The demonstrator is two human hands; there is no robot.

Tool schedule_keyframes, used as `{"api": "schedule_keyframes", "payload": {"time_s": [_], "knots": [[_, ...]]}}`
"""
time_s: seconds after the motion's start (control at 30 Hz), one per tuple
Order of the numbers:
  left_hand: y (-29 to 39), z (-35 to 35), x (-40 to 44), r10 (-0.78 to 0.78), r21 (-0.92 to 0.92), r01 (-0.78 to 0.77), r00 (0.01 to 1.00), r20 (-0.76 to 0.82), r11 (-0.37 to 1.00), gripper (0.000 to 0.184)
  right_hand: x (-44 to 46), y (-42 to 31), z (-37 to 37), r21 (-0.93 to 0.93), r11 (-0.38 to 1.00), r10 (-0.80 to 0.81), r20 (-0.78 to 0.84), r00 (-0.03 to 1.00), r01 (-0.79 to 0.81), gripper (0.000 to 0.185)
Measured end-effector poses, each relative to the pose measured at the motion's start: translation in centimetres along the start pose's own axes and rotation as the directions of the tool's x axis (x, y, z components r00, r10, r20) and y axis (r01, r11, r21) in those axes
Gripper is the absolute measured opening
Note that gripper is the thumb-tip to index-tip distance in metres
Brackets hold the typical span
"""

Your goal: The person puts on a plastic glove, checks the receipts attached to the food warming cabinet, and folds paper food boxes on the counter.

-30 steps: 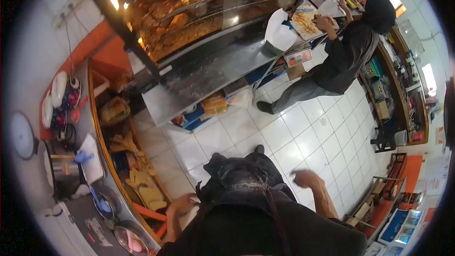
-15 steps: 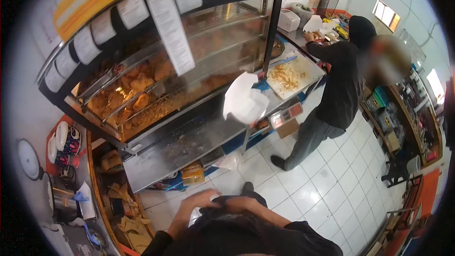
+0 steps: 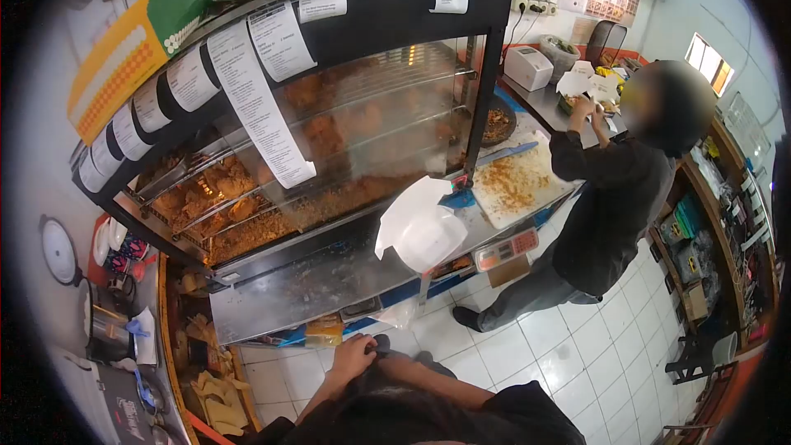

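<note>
My left hand (image 3: pixel 354 358) is held close in front of my body, its fingers curled in against something dark that I cannot make out. Beside it, my right hand (image 3: pixel 402 368) rests against my dark clothing, and its fingers are hidden. Ahead of both hands is a steel counter (image 3: pixel 284 301) under a glass warming cabinet (image 3: pixel 346 128) with fried chicken (image 3: pixel 227 189) on its racks. An open white takeaway box (image 3: pixel 424 235) stands on the counter's right part.
A co-worker in dark clothes (image 3: pixel 614 206) stands at the right, hands at food boxes on the far counter. A cutting board (image 3: pixel 519 185) with crumbs and a blue-handled knife (image 3: pixel 507 154) lies between. Long receipts (image 3: pixel 259 107) hang on the cabinet. Shelves (image 3: pixel 717 231) line the right wall.
My view has shifted, so the cabinet and counter sit lower in it. My left hand's fingers have drawn in. The co-worker now has both hands together at the boxes.
</note>
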State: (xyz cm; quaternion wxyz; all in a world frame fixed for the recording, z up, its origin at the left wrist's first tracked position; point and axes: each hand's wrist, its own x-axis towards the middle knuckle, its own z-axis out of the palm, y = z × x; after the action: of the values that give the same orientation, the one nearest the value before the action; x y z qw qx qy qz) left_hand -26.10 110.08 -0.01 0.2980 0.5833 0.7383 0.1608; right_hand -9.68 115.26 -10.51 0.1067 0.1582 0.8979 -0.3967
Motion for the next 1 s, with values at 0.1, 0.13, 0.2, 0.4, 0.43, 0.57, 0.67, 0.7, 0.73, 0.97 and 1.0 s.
{"api": "schedule_keyframes", "payload": {"time_s": [0.1,0.13,0.2,0.4,0.43,0.57,0.67,0.7,0.73,0.97,1.0], "knots": [[-0.9,-0.8,-0.1,0.019,-0.129,-0.017,1.000,0.017,0.992,0.027,1.3,0.3,-0.9,-0.054,0.985,-0.171,-0.166,0.971,0.164,0.024],[-1.2,-1.0,-0.3,0.017,-0.129,-0.015,1.000,0.016,0.991,0.027,1.8,0.5,-0.7,-0.060,0.982,-0.184,-0.062,0.981,0.180,0.024],[-1.8,-2.1,-1.2,0.114,-0.432,-0.133,0.991,-0.068,0.892,0.032,1.8,-0.4,-0.4,-0.052,0.979,-0.195,0.038,0.980,0.197,0.024],[-3.3,-4.5,-4.5,0.087,-0.697,0.082,0.975,0.203,0.712,0.038,-1.2,-6.7,-4.1,0.382,0.915,0.009,-0.332,0.943,0.126,0.028],[-3.6,-4.7,-5.4,0.033,-0.599,0.122,0.970,0.241,0.791,0.037,-2.2,-8.8,-7.2,0.416,0.909,0.077,-0.248,0.966,0.035,0.031],[-9.0,-4.0,-5.9,0.016,-0.613,0.038,0.996,0.082,0.789,0.031,-1.5,-10.9,-8.4,0.666,0.726,0.380,-0.185,0.906,-0.168,0.038],[-7.6,-6.2,-7.3,-0.070,-0.783,0.053,0.997,0.013,0.620,0.025,-0.7,-12.0,-8.0,0.847,0.522,0.359,-0.330,0.873,0.106,0.022],[-7.2,-7.0,-7.3,-0.089,-0.811,0.026,0.996,-0.032,0.585,0.023,0.0,-11.2,-6.9,0.874,0.453,0.380,-0.367,0.849,0.175,0.023],[-7.7,-7.3,-7.3,-0.099,-0.760,-0.007,0.991,-0.094,0.650,0.023,0.2,-11.9,-7.5,0.842,0.529,0.443,-0.377,0.814,0.102,0.022],[-6.8,-9.9,-6.9,-0.218,-0.913,0.012,0.972,-0.084,0.407,0.022,0.5,-13.7,-8.7,0.902,0.228,0.555,-0.431,0.712,0.367,0.037],[-6.8,-9.9,-6.8,-0.214,-0.913,0.008,0.973,-0.088,0.409,0.022,0.4,-14.4,-9.3,0.918,0.204,0.565,-0.395,0.724,0.341,0.039]]}}
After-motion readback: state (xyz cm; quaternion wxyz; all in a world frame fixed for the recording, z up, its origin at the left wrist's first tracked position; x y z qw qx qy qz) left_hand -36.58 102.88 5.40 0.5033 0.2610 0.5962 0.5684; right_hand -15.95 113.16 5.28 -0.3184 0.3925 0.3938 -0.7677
